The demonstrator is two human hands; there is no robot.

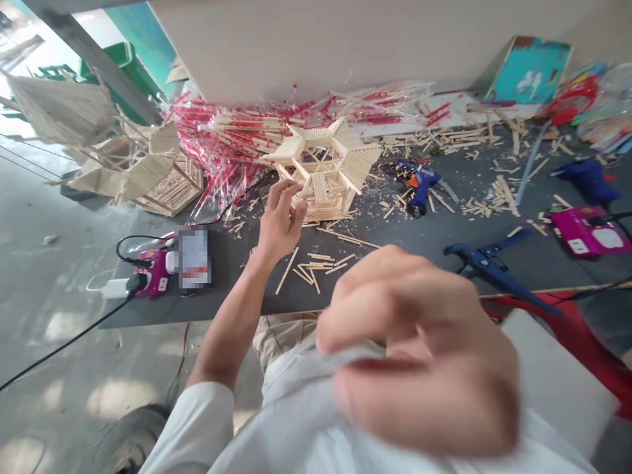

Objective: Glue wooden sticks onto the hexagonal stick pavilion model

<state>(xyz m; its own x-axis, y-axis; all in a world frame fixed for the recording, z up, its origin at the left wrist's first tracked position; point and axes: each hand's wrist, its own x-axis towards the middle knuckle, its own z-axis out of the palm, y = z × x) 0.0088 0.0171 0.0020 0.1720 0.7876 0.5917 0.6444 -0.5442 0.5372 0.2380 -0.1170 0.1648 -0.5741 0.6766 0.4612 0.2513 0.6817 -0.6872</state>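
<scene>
A small pavilion-like model of wooden sticks [323, 187], with a flared, star-shaped roof, stands on the dark table. My left hand [282, 220] is at its near left side, fingers loosely bent and the thumb apart; whether the fingertips touch it I cannot tell. Close to the camera, my right hand [424, 342] is large and blurred. Its fingers are curled, with a gap between them and the thumb, and nothing shows in it. Loose wooden sticks [316, 266] lie on the table between my hands.
Larger stick models [123, 171] stand at left, beside red-and-clear plastic wrappers [217, 151]. A blue glue gun [422, 184], blue cutter pliers [494, 263] and a magenta power strip [587, 230] lie at right. Another magenta strip [155, 273] is at left with cables.
</scene>
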